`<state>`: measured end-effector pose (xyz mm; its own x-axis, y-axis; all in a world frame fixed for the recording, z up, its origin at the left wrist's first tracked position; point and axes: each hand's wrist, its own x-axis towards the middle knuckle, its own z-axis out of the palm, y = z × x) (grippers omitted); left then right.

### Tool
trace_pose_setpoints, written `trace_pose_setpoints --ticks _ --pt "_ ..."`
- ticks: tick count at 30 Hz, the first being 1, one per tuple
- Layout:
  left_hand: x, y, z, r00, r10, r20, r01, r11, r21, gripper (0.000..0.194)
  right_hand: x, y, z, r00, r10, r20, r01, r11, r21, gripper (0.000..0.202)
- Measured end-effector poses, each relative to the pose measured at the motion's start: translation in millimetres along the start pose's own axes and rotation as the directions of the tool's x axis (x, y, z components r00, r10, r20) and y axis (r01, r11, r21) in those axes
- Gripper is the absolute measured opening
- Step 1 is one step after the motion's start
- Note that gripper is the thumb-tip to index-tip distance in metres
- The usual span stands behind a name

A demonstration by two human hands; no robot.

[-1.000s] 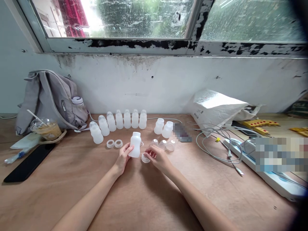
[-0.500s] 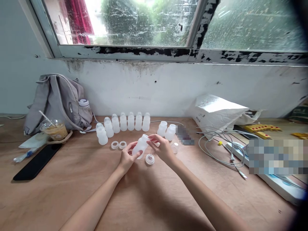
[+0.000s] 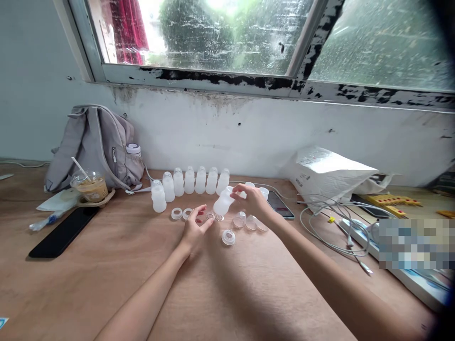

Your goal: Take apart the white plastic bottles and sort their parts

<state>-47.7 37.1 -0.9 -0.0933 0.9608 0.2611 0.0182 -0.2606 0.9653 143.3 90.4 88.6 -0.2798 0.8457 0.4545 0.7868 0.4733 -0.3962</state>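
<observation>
My right hand [image 3: 249, 199] pinches the neck of a frosted white bottle [image 3: 222, 202], which hangs tilted over the wooden table [image 3: 192, 293]. Just left of it, my left hand [image 3: 195, 228] is open, fingers apart, holding nothing. A white ring with a clear centre [image 3: 228, 237] lies in front of the bottle. Behind my left hand are two white rings [image 3: 177, 213], one partly covered. Small clear discs lie under the held bottle, and several clear caps [image 3: 239, 219] stand below my right hand. Capped bottles [image 3: 189, 181] form a curved row behind; two open-topped bottles [image 3: 263, 193] are partly hidden by my right hand.
At left are a grey backpack [image 3: 95, 142], an iced drink [image 3: 90, 187] and a black flat object [image 3: 64, 232]. At right lie a phone [image 3: 281, 205], coiled cables [image 3: 320, 237], a silvery bag [image 3: 327, 170] and a white power strip [image 3: 408, 274].
My left hand has let go of the bottle and opened. My right hand now holds the bottle alone, farther from my left hand. The view has shifted slightly, and more clear caps show.
</observation>
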Motion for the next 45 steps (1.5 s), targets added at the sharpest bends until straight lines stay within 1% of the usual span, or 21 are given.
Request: trace_pose_setpoints --ticks 2,4,7,10,14,18,23,26,28,30,32,34,35,36,37,39,42,45 --pt "2 -2 -1.6 1.000 -0.013 -0.010 0.013 1.000 0.018 0.032 12 12 -3 1.000 -0.013 -0.012 0.011 0.986 -0.164 0.012" --pt "4 -4 -2.2 1.000 -0.027 -0.015 0.027 0.999 0.028 0.025 23 23 -4 0.999 -0.015 -0.031 0.006 0.961 -0.276 0.014" --pt "4 -6 -1.3 0.999 -0.036 -0.014 0.036 0.999 0.029 0.021 36 37 1 0.999 0.000 -0.046 -0.018 0.922 -0.386 0.018" --pt "3 -7 0.3 0.999 -0.039 -0.005 0.039 0.999 0.029 0.019 46 49 11 0.999 0.035 -0.027 -0.043 0.883 -0.467 0.017" --pt "3 -8 0.4 1.000 -0.031 -0.001 0.031 0.998 0.057 0.018 53 61 23 0.998 0.065 -0.014 -0.063 0.864 -0.500 0.014" --pt "4 -10 -0.3 1.000 -0.018 -0.007 0.018 0.995 0.094 0.017 53 67 30 0.997 0.082 -0.011 -0.076 0.857 -0.510 0.014" --pt "6 -12 -0.8 1.000 -0.008 -0.007 0.009 0.993 0.120 0.015 49 68 31 0.996 0.080 -0.029 -0.084 0.858 -0.507 0.017" --pt "6 -13 -1.1 1.000 -0.004 0.001 0.004 0.991 0.134 0.014 45 63 27 0.996 0.055 -0.064 -0.080 0.864 -0.497 0.021" --pt "6 -13 -1.0 1.000 -0.005 0.009 0.003 0.990 0.141 0.014 38 55 22 0.992 -0.008 -0.129 -0.047 0.905 -0.422 0.021" --pt "6 -13 -0.8 1.000 -0.007 0.015 0.005 0.989 0.145 0.013 23 42 19 0.974 -0.079 -0.213 0.021 0.965 -0.262 0.021" --pt "5 -13 -0.6 1.000 -0.007 0.017 0.004 0.989 0.149 0.013 -1 25 19 0.971 -0.083 -0.223 0.062 0.993 -0.096 0.025" --pt "5 -12 -0.7 1.000 -0.004 0.018 0.001 0.988 0.155 0.014 -30 9 24 0.987 -0.067 -0.144 0.066 0.998 -0.016 0.029" --pt "5 -12 -0.9 1.000 -0.002 0.019 -0.001 0.987 0.159 0.014 -46 3 29 0.996 -0.050 -0.073 0.050 0.999 -0.001 0.029" --pt "4 -12 -1.2 1.000 0.000 0.019 -0.004 0.987 0.163 0.014 -60 -3 34 0.999 -0.041 0.001 0.041 0.999 -0.002 0.028" --pt "4 -12 -1.5 1.000 0.003 0.018 -0.006 0.986 0.167 0.013 -73 -7 41 0.998 -0.026 0.051 0.028 0.999 -0.025 0.028" --pt "4 -12 -2.0 1.000 0.009 0.016 -0.012 0.984 0.176 0.013 -91 -11 54 0.997 0.002 0.081 0.003 0.998 -0.057 0.027" --pt "4 -12 -2.3 1.000 0.016 0.017 -0.019 0.982 0.187 0.013 -98 -13 69 0.997 0.042 0.070 -0.040 0.999 -0.024 0.020" --pt "5 -12 -2.7 1.000 0.019 0.018 -0.022 0.980 0.196 0.013 -88 -14 79 0.997 0.060 0.058 -0.062 0.997 0.034 0.016"
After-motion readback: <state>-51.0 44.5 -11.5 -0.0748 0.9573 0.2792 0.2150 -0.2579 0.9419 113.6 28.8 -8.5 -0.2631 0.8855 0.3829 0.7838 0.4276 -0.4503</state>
